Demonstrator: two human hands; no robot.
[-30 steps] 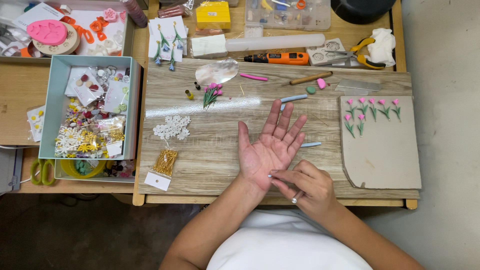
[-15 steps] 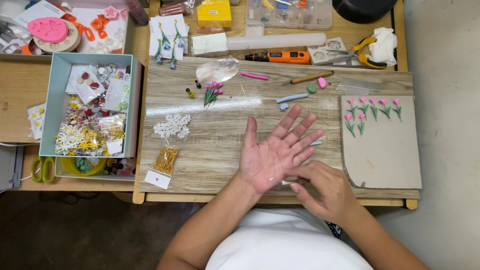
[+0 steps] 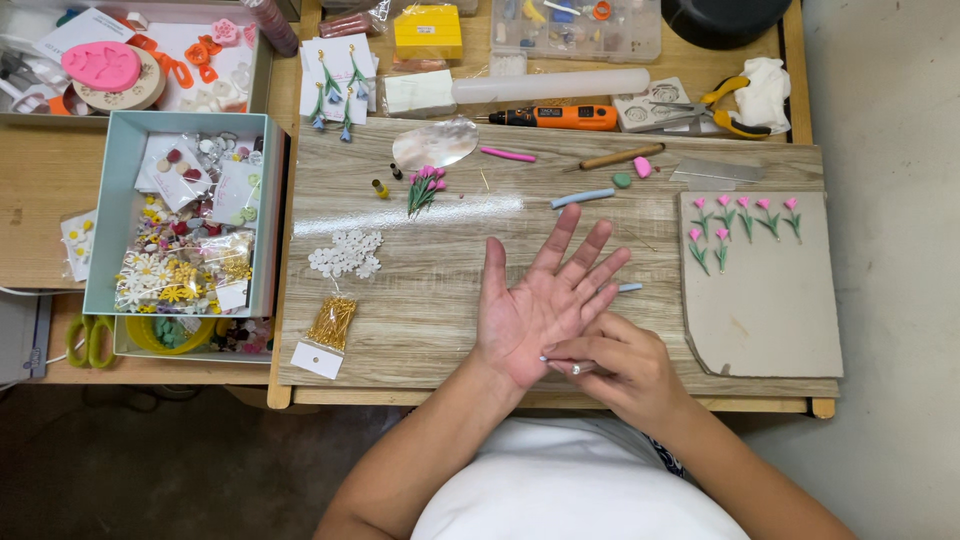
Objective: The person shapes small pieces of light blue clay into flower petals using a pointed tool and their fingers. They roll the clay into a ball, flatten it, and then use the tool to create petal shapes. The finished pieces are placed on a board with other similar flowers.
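Near the front edge of the wood-grain work board (image 3: 400,330), the left hand (image 3: 540,300) lies palm up, fingers spread wide and pointing toward one o'clock. It holds nothing; only its back rests on the board. The right hand (image 3: 615,365) sits just beside it at four o'clock, fingers pinched together on a thin metal tool (image 3: 562,363). That tool's long axis runs nearly level, from three o'clock to nine o'clock, and its tip touches the heel of the open palm. Whether anything small lies under the tip is too fine to tell.

A slim grey-blue stick (image 3: 628,288) lies on the board just past the left fingertips, at two o'clock from the palm; the left hand is the nearer one to it. A second grey-blue stick (image 3: 582,198) lies farther off at twelve o'clock, well apart from both hands.

At three o'clock from the hands, the grey slab (image 3: 770,310) carries small pink tulips (image 3: 745,215) along its far edge. At ten o'clock lie white flower pieces (image 3: 345,255) and a bag of gold pins (image 3: 330,325).
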